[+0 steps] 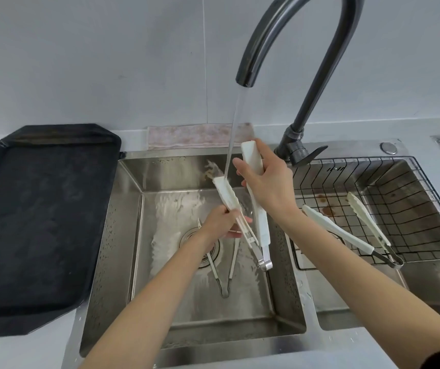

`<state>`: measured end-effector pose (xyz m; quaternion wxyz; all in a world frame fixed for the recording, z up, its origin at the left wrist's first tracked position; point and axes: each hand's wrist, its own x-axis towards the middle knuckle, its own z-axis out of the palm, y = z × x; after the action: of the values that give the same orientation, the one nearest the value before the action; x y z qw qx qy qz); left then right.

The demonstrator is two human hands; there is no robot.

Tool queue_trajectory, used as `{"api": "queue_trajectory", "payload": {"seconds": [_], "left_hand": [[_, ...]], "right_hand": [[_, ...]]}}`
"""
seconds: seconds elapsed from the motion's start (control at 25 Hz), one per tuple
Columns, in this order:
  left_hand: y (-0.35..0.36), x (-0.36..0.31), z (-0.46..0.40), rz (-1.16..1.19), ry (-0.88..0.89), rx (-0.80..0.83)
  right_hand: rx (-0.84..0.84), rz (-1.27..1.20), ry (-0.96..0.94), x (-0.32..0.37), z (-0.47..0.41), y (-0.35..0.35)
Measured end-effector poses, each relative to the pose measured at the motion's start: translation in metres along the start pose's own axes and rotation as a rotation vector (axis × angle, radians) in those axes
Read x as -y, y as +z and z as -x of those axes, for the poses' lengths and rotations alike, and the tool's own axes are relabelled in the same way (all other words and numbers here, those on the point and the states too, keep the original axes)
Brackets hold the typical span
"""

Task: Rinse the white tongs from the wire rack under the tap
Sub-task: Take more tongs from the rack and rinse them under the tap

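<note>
Plainly the white tongs [256,193] are a light, stiff thing: two long plastic arms joined at a metal hinge that hangs low over the left sink [123,235]. Wet plastic like this looks slippery to me, so each arm wants a full wrap around its middle, not a pinch at the tip. They are held spread open over the basin, one arm's flat end right in the water stream [233,134] falling from the dark tap [288,35].

The left hand [220,222] comes up from below, its fingers closed around the lower part of the arm under the water. The right hand [269,182] reaches in from the right, wrist bent, fingers curled round the upper part of the other arm, whose top points up and back toward the wall.

Another pair of tongs [224,270] lies on the sink floor by the drain. A further pair [352,233] rests in the wire rack [426,198] over the right basin. A black tray [35,217] sits on the bench at the left.
</note>
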<state>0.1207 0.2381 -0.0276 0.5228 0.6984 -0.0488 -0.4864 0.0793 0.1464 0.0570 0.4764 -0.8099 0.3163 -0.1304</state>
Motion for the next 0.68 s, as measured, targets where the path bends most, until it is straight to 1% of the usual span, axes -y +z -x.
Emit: {"api": "queue_trajectory", "payload": {"seconds": [0.12, 0.2, 0.28, 0.36, 0.4, 0.44, 0.56, 0.6, 0.68], "left_hand": [[0.003, -0.001, 0.005, 0.0, 0.012, 0.037], [0.003, 0.0, 0.004, 0.053, 0.022, 0.041], [0.004, -0.002, 0.001, 0.198, 0.027, 0.04], [0.003, -0.006, -0.001, 0.431, 0.022, 0.035], [0.001, -0.008, -0.002, 0.542, 0.012, 0.034], [-0.002, -0.01, -0.003, 0.634, 0.006, 0.018], [-0.013, -0.013, -0.003, 0.825, 0.011, -0.069], [-0.015, -0.015, -0.002, 0.852, 0.018, -0.076], [-0.017, -0.021, 0.0, 0.842, 0.037, -0.038]], "right_hand": [[0.012, 0.04, -0.012, -0.002, 0.0, -0.003], [-0.007, 0.049, -0.024, -0.005, -0.001, -0.004], [-0.05, 0.076, -0.038, -0.011, -0.005, -0.003], [-0.048, 0.032, 0.011, -0.02, -0.012, -0.003], [-0.028, -0.068, 0.079, -0.027, -0.016, -0.003], [-0.013, -0.227, 0.174, -0.034, -0.02, -0.004], [0.019, -0.84, 0.595, -0.056, -0.028, -0.002], [0.041, -0.97, 0.704, -0.064, -0.028, 0.0], [0.09, -1.074, 0.822, -0.075, -0.026, 0.008]]}}
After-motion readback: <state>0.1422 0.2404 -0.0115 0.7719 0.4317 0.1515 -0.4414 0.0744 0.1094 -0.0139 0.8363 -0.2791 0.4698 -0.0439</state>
